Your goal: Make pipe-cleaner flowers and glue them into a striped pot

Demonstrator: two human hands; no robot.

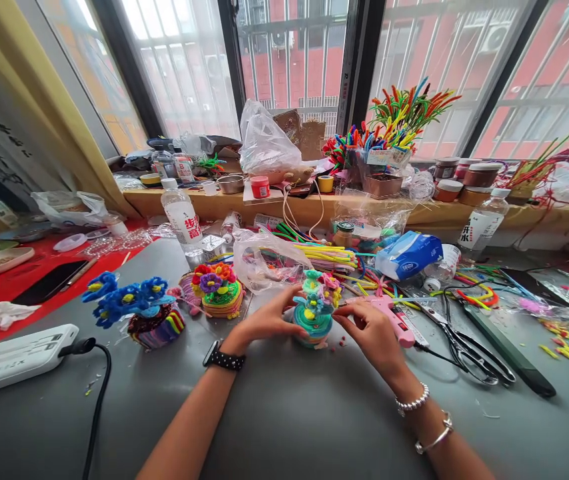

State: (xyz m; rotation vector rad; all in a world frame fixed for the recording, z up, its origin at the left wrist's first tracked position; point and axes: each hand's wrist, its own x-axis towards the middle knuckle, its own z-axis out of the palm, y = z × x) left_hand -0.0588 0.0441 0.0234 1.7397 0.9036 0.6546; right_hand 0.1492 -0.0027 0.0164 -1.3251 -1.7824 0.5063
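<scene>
The left grip (272, 319), half open, cups the teal flower pot (313, 327) from nine o'clock; the right grip (372, 328), thumb and forefinger nearly together, is at its three o'clock edge, though whether it pinches anything I cannot tell. Outward on the worktop (289, 413): blue-flowered pot (157, 327) at nine, tissue pack (409, 255) at two

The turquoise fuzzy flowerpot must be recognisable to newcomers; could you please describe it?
Over the grey table, find both hands. Between them stands the turquoise fuzzy flowerpot with mint and pink flowers, unlike the multicoloured striped pot with blue flowers.
</scene>
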